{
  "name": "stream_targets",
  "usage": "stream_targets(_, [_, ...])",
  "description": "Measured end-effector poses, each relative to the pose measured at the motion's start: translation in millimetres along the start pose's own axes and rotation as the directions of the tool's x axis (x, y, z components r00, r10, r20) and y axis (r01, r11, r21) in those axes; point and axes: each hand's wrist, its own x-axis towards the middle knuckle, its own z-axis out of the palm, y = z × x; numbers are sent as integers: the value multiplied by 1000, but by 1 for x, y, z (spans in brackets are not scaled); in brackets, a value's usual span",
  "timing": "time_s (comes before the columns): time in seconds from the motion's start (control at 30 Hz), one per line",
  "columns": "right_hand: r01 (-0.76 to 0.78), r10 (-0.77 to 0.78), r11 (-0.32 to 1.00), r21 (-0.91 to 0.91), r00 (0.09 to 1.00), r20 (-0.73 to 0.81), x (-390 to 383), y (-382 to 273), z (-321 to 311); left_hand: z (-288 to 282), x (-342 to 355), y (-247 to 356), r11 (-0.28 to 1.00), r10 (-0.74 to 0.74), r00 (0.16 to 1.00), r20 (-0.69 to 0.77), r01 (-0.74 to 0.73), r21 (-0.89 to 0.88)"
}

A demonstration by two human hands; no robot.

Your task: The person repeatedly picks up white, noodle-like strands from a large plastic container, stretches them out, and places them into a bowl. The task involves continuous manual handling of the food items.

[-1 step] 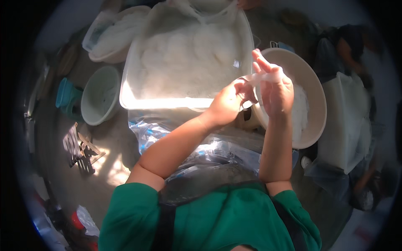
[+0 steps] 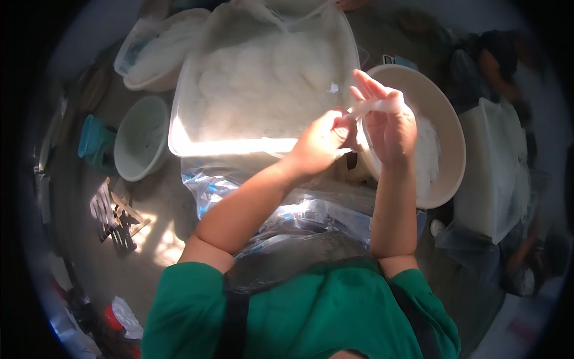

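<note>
A pale, glossy bundle of soft noodle-like strands (image 2: pixel 378 106) runs between my hands, lying across the fingers of my right hand (image 2: pixel 390 133). That hand is raised, its fingers stretched upward and apart. My left hand (image 2: pixel 326 141) is closed in a pinch on the bundle's left end, with a short bit showing below the fingers. Both hands are over the gap between a large white tub (image 2: pixel 224 147) and a cream round basin (image 2: pixel 451 161). Whitish, cloudy strands in liquid (image 2: pixel 263 84) fill the tub. More white strands (image 2: pixel 427 158) lie in the basin, partly behind my right hand.
Left of the tub stand a pale round bucket (image 2: pixel 128 149), a teal plastic container (image 2: pixel 92 137) and an oblong basin with white strands (image 2: pixel 164 51). A large white block-shaped container (image 2: pixel 490 173) stands far right. Clear plastic sheeting (image 2: pixel 299 215) lies before me. Another person's hand (image 2: pixel 353 5) shows at the tub's far edge.
My left hand has shifted slightly left, still pinching the strands. My right hand's fingers tilt a little further left. The whole view has moved slightly.
</note>
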Motion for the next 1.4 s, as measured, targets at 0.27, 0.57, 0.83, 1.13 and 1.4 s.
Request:
stream_targets(0.27, [98, 62, 539, -837, 986, 155, -6, -24, 15, -22, 11, 37, 944, -206, 978, 42, 188, 271])
stream_targets(0.57, [345, -86, 171, -923, 938, 335, 2, -25, 28, -13, 20, 21, 873, 355, 935, -22, -323, 365])
stream_targets(0.83, [156, -185, 968, -196, 972, -142, -6, -41, -27, -20, 19, 16, 871, 76, 972, 223, -174, 460])
stream_targets(1.13, [-153, -16, 886, 438, 934, 358, -1, -52, 21, -1, 42, -8, 981, 159, 981, -108, -145, 126])
stream_targets(1.4, [300, -215, -98, -949, 925, 314, -14, -21, -28, 23, 60, 79, 915, -10, 865, 501, 211, -345])
